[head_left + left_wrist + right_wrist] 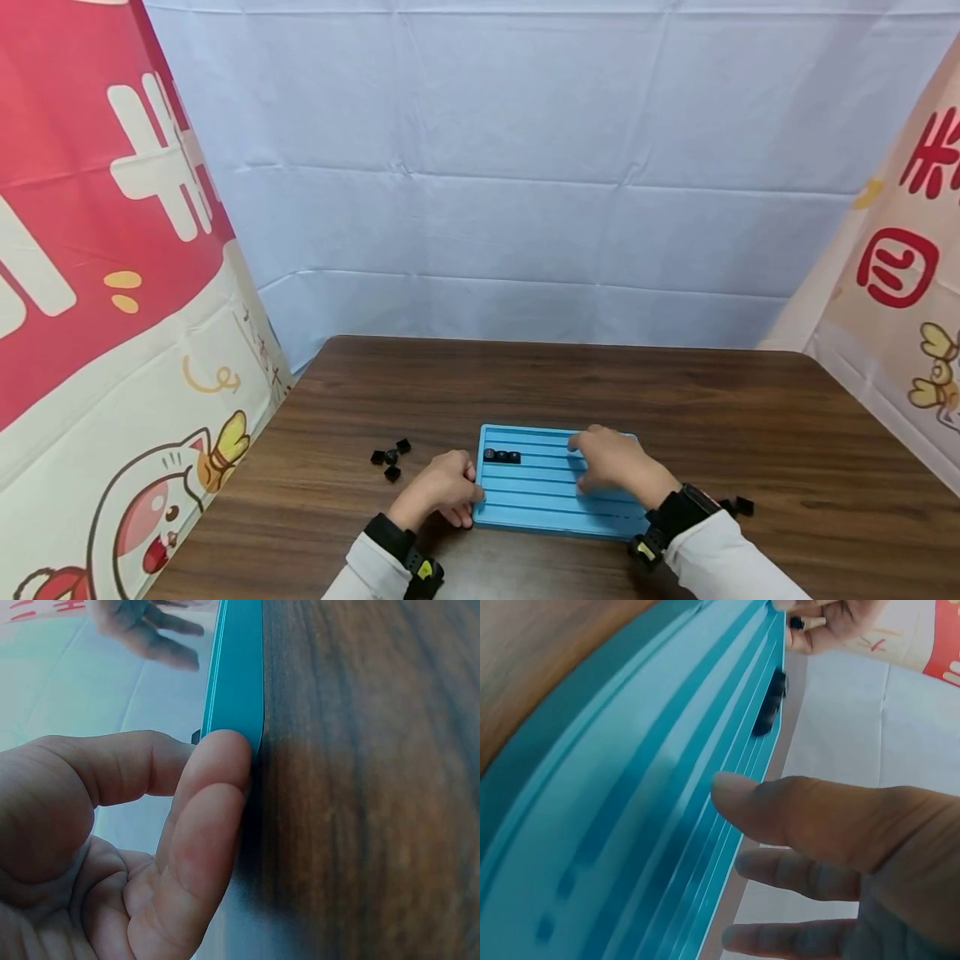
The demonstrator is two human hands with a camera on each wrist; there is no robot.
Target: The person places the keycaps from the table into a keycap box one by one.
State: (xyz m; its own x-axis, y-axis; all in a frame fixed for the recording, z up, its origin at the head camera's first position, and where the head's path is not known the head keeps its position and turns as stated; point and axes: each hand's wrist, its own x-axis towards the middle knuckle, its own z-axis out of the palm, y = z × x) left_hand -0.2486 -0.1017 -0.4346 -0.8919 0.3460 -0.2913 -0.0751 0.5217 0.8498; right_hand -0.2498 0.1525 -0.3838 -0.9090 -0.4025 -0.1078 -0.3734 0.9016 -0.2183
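A blue grooved tray lies on the brown wooden table, three small black blocks side by side in a groove near its left end. The left hand pinches the tray's left edge, fingers bent. Over the tray's right part, the right hand has its thumb and fingers spread (nothing between them). Four loose black pieces sit left of the tray; more black pieces lie beside the right wrist, partly hidden.
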